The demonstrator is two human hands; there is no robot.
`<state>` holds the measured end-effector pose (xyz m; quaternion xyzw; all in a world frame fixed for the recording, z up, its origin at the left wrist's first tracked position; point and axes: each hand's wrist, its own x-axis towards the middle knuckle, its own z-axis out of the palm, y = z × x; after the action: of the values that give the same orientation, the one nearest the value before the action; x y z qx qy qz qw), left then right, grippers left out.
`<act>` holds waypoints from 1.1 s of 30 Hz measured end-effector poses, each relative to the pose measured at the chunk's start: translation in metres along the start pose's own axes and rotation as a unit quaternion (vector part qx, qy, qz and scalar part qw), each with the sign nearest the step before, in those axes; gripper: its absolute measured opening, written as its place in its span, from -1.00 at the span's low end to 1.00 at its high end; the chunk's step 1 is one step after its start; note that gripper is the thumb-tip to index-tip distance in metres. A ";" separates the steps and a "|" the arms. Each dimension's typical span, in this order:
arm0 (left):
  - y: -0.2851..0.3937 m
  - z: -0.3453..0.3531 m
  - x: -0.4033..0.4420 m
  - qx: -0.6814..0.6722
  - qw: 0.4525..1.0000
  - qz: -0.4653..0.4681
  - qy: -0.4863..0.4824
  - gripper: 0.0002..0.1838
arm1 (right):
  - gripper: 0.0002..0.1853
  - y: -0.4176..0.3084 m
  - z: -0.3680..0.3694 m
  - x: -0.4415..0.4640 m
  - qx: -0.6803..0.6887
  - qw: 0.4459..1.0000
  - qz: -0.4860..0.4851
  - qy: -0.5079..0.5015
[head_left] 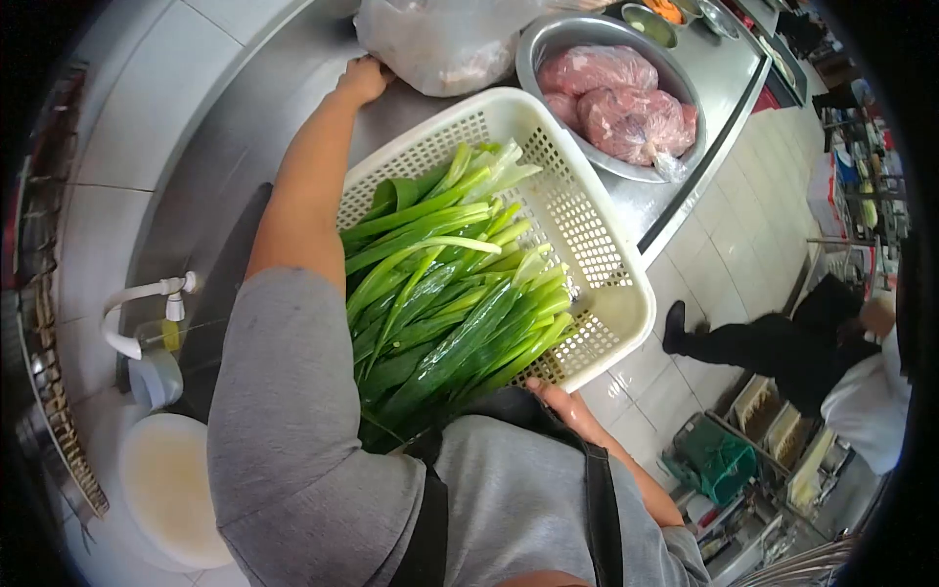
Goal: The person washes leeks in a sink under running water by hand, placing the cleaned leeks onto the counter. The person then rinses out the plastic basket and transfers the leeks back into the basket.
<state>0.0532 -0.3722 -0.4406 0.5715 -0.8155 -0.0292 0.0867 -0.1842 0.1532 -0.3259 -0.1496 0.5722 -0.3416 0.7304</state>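
Observation:
A white perforated plastic basket [602,225] stands tilted across the view in front of my body, piled with wet green leafy stalks [450,284] that look like leeks or garlic greens. My right hand [565,406] is at the basket's near rim, its fingertips on the edge and the rest partly hidden. Reaching far past the basket, my left hand [364,80] has its fingers curled against the lower left side of a translucent plastic bag [440,49]. The bag's contents are blurred by the plastic.
A metal bowl [690,98] of bagged raw meat [621,98] sits beyond the basket on the steel counter [636,201]. Small bowls [650,24] stand at the far end. A white tap [147,303] is on the left. On the right, a person [782,347] stands on the tiled floor near a green crate [714,455].

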 end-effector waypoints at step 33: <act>-0.126 -0.215 -0.435 -0.363 0.909 -0.161 0.129 -0.63 | -0.52 0.048 0.086 -0.035 0.260 0.962 -0.083 -0.011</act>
<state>0.3517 0.0028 -0.2942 0.6233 -0.6270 -0.2624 0.3866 -0.0914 0.1963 -0.3039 -0.0052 0.4410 -0.5365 0.7195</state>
